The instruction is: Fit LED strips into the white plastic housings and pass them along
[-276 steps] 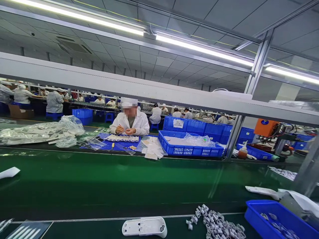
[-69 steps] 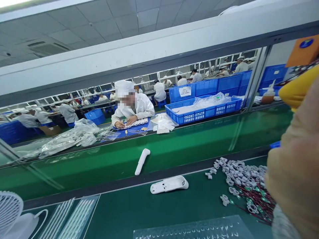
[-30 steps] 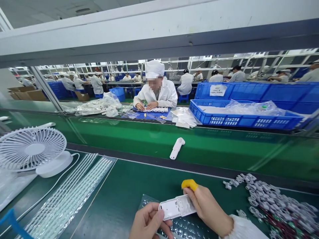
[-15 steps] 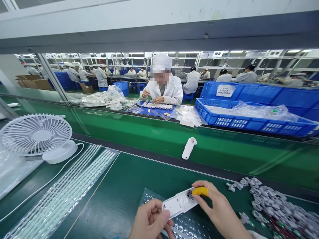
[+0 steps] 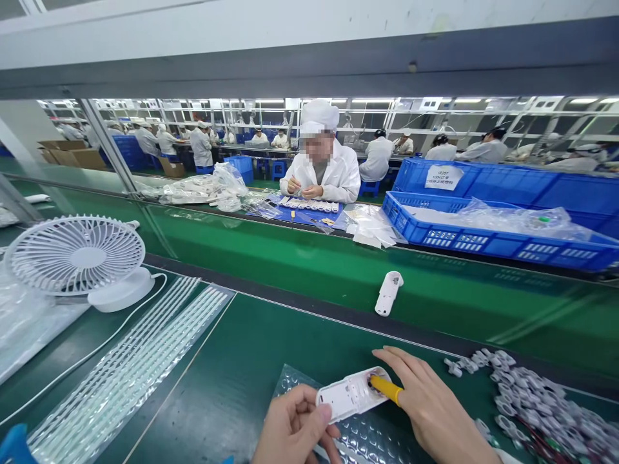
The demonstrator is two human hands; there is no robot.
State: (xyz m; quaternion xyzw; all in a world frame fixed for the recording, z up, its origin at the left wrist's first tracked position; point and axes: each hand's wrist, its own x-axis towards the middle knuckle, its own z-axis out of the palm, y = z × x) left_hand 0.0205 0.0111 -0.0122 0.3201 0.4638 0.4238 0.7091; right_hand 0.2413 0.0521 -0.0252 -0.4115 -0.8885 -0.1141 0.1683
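A white plastic housing (image 5: 349,396) lies open side up between my hands, low in the middle of the view, over a clear bubbled sheet (image 5: 358,438). My left hand (image 5: 296,428) pinches its near end. My right hand (image 5: 428,403) rests on its far end, with a yellow-capped finger (image 5: 385,388) pressing into the round opening there. A pile of small white ring parts with red and green wires (image 5: 527,403) sits just right of my right hand.
Another white housing (image 5: 388,294) rides the green conveyor belt (image 5: 300,264) beyond. A white desk fan (image 5: 77,258) and clear blister strips (image 5: 126,374) stand left. Across the belt a person in white works beside blue crates (image 5: 483,241).
I took the white housing from the bench into both hands, and my yellow-capped finger moved down onto its round end. The housing on the belt drifted right.
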